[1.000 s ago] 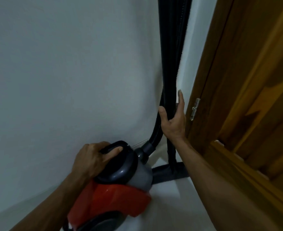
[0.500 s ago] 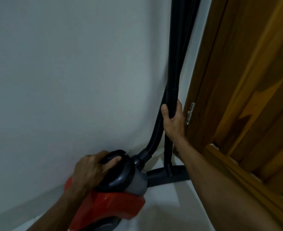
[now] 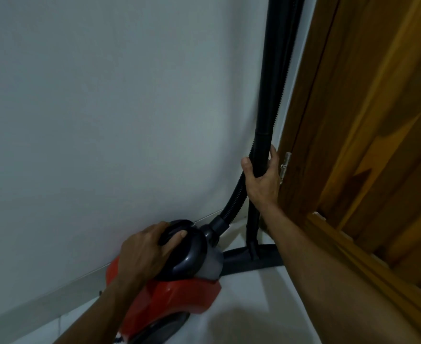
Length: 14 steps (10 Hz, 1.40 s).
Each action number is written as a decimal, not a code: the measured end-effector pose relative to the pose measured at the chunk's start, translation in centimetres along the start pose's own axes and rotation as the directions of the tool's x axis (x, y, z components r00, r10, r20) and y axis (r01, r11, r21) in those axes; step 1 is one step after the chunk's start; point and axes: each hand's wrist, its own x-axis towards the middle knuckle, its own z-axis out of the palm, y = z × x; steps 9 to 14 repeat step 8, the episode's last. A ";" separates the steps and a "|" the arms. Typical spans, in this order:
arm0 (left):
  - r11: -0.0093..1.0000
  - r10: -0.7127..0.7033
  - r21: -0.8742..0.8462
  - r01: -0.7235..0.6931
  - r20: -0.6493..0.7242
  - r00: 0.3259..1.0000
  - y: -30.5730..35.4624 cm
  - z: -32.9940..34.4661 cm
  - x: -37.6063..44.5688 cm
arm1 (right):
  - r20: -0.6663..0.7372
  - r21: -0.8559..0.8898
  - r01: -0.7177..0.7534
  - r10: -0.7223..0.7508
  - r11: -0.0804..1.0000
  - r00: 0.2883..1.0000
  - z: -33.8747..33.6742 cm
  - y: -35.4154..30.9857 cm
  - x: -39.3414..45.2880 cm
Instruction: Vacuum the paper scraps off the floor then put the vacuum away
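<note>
Pale floor (image 3: 241, 306) is meeting a white wall (image 3: 105, 108) at a corner beside a wooden door (image 3: 366, 145); no paper scraps are showing. Red canister vacuum (image 3: 177, 296) is sitting on the floor just beside the wall, its floor head (image 3: 251, 259) lying flat toward the corner. Body is looking moderately heavy and rigid, best carried by the dark top handle (image 3: 182, 247). Wand (image 3: 269, 100) is standing upright, stiff and light, liable to tip; ribbed hose (image 3: 234, 197) is flexing freely. Left hand (image 3: 142, 254) is closing its grip around the handle, thumb on top. Right hand (image 3: 261, 180) is wrapping the wand just below its collar, thumb and fingers curled, steadying it near the door's hinge (image 3: 284, 165). Stowing appears under way.
</note>
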 end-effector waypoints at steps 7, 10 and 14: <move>0.996 -0.027 -0.076 0.036 0.112 0.993 2.8 -4.0 4.7 | -0.027 -0.128 -0.013 0.010 0.992 1.000 -2.9 -1.8 -1.3; 0.986 -0.066 -0.136 0.092 0.182 0.981 4.3 -7.0 6.1 | -0.044 -0.183 -0.085 0.078 0.979 0.996 -4.8 -4.4 -2.8; 0.986 -0.066 -0.136 0.092 0.182 0.981 4.3 -7.0 6.1 | -0.044 -0.183 -0.085 0.078 0.979 0.996 -4.8 -4.4 -2.8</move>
